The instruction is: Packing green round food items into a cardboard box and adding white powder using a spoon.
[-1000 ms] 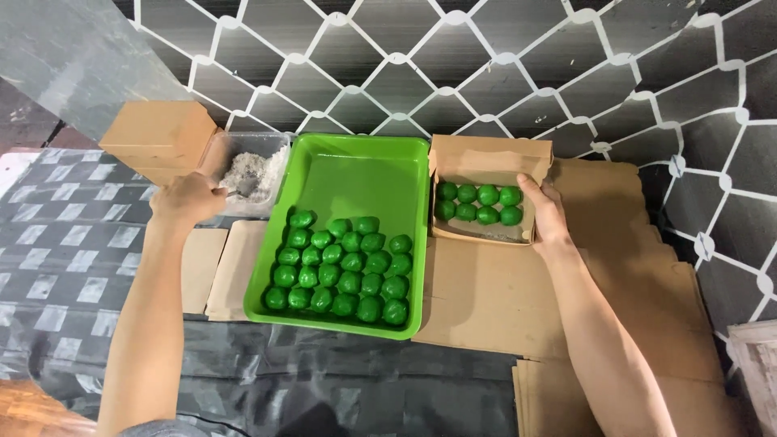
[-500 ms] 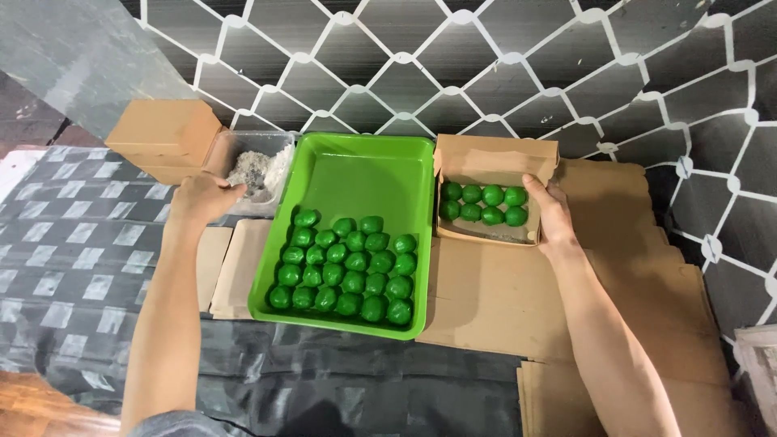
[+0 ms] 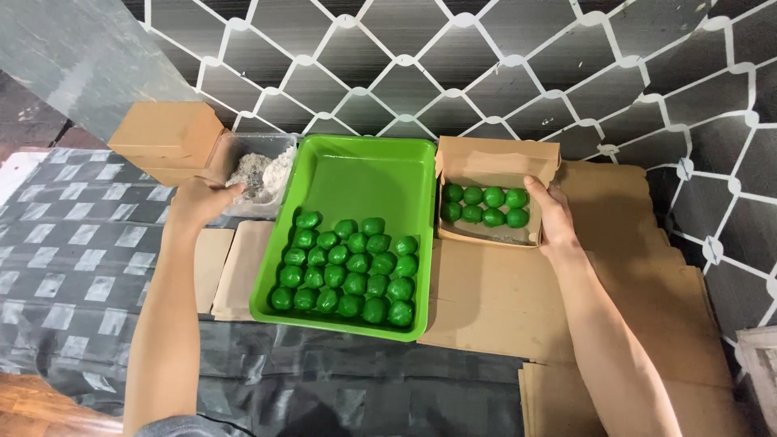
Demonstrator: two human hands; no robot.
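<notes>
Head view: a clear container [image 3: 257, 172] of whitish crumbs is being gripped at its near-left edge by the left hand [image 3: 198, 201], beside the green tray [image 3: 364, 170] of green balls [image 3: 346, 267]. The small cardboard box [image 3: 495, 166], at the tray's far-right corner, is being clasped along its right side by the right hand [image 3: 554, 217].

Dark wall [image 3: 615, 73] with white diamond lattice, grey checked floor mat [image 3: 65, 251] below.
</notes>
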